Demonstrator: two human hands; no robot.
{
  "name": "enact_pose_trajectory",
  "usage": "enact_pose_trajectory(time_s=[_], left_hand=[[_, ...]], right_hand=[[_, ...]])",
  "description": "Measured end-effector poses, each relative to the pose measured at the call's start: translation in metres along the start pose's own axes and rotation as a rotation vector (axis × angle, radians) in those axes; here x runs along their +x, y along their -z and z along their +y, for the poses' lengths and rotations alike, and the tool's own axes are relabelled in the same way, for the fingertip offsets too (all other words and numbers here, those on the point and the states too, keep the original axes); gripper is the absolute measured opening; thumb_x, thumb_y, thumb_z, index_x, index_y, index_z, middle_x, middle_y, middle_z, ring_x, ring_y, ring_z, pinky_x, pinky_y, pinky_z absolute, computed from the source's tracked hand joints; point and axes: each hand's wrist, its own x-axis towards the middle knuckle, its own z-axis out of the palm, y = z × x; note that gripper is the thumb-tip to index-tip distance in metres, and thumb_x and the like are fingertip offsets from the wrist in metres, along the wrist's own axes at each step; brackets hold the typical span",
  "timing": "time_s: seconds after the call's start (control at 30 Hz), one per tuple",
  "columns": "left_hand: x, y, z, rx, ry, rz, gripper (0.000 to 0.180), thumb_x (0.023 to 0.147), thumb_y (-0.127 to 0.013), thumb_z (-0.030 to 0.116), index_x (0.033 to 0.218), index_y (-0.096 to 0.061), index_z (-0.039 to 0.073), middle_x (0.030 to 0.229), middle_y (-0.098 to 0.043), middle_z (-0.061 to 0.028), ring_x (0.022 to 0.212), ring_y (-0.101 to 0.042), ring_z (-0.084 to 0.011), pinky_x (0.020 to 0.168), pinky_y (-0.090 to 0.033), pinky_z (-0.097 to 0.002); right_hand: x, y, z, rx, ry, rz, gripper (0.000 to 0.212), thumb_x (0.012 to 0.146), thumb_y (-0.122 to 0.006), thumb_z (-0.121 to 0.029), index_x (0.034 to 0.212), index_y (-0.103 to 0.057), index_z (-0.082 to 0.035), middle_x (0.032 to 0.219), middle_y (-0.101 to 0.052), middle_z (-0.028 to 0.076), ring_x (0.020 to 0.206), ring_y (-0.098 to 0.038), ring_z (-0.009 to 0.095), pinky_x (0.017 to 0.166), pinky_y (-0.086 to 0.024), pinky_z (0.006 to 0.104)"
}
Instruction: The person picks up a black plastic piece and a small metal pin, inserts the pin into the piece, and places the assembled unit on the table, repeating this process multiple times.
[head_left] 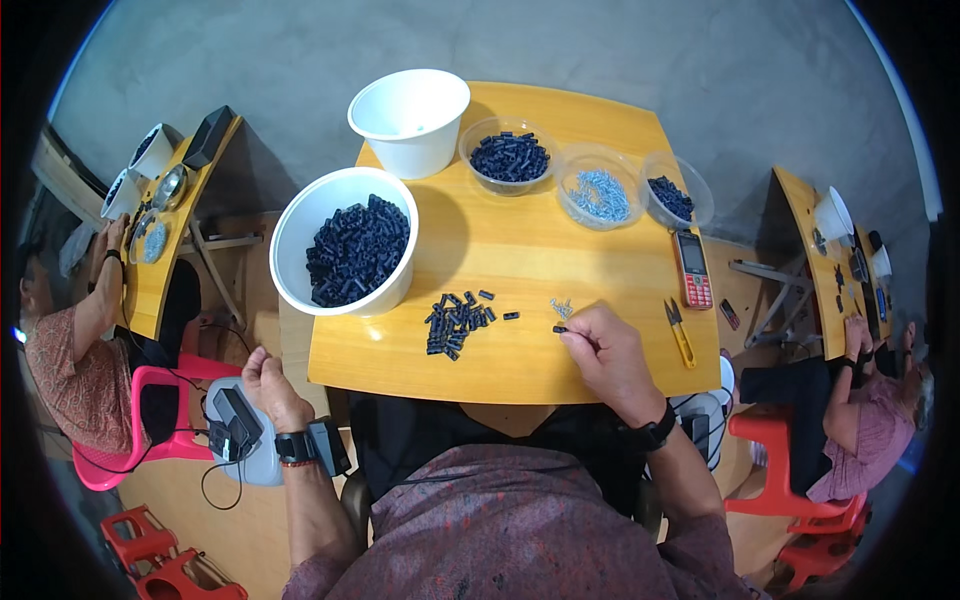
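My right hand [605,358] is over the front right of the yellow table [520,375], its thumb and fingers pinched on a small black plastic piece [559,329]. Just beyond it lies a little group of silver screws [562,307]. Off the table's left side hangs my left hand [275,390], loosely bent, with nothing visible in it. Between the hands, toward the left, spreads a pile of short black plastic pieces [455,325]. One loose black piece [511,315] sits apart from that pile.
A white bucket [290,240] full of black pieces stands left, another white bucket [440,150] behind. Clear bowls hold black pieces [510,158], silver screws [600,195] and small black parts [671,198]. A red phone [692,270] and yellow snips [682,335] lie right. People sit at both sides.
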Motion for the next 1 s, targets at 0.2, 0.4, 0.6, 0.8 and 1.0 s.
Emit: enact_pose_trajectory(time_s=[0.2, 0.4, 0.6, 0.8, 1.0], left_hand=[[-0.056, -0.025, 0.059, -0.013, -0.428, -0.025, 0.017, 0.092, -0.06, -0.001, 0.108, -0.058, 0.0, 0.105, -0.06, -0.0049, 0.094, -0.056, -0.0114, 0.087, -0.044, -0.0235], [-0.15, -0.051, 0.104, 0.159, -0.377, -1.018, 0.009, 0.092, -0.065, 0.004, 0.099, -0.061, 0.002, 0.093, -0.061, -0.0045, 0.083, -0.057, -0.0106, 0.074, -0.048, -0.0245], [-0.195, -0.056, 0.073, 0.121, -0.048, -1.344, 0.012, 0.091, -0.069, 0.002, 0.099, -0.061, -0.002, 0.088, -0.067, -0.0062, 0.078, -0.064, -0.0101, 0.073, -0.053, -0.0236], [-0.192, -0.06, 0.063, 0.004, 0.212, -1.29, 0.008, 0.094, -0.065, 0.001, 0.099, -0.061, -0.002, 0.088, -0.068, -0.0078, 0.074, -0.066, -0.0115, 0.071, -0.055, -0.0246], [-0.19, -0.061, 0.063, -0.039, 0.268, -1.217, 0.015, 0.096, -0.065, 0.011, 0.103, -0.062, -0.002, 0.083, -0.068, -0.0076, 0.067, -0.063, -0.0109, 0.064, -0.053, -0.0227]], right_hand=[[-0.002, 0.008, -0.019, 0.249, -0.001, -0.02, 0.009, 0.088, -0.067, -0.001, 0.092, -0.059, -0.001, 0.082, -0.059, 0.012, 0.069, -0.059, 0.022, 0.065, -0.048, 0.0309], [-0.011, 0.0, -0.038, 0.163, 0.211, -0.134, 0.011, 0.088, -0.066, -0.003, 0.097, -0.059, -0.001, 0.088, -0.06, 0.015, 0.075, -0.063, 0.031, 0.066, -0.051, 0.037], [-0.024, -0.009, -0.054, 0.119, 0.265, -0.34, 0.017, 0.086, -0.066, -0.003, 0.101, -0.058, -0.002, 0.089, -0.059, 0.014, 0.077, -0.062, 0.035, 0.065, -0.051, 0.041], [-0.015, 0.005, -0.029, 0.221, 0.231, -0.246, 0.015, 0.086, -0.062, -0.001, 0.101, -0.058, -0.001, 0.089, -0.058, 0.017, 0.084, -0.061, 0.036, 0.073, -0.05, 0.0433], [0.016, 0.027, 0.012, -0.094, 0.1, -0.068, 0.01, 0.09, -0.059, -0.005, 0.099, -0.061, -0.001, 0.091, -0.058, 0.017, 0.086, -0.061, 0.036, 0.075, -0.05, 0.0414]])
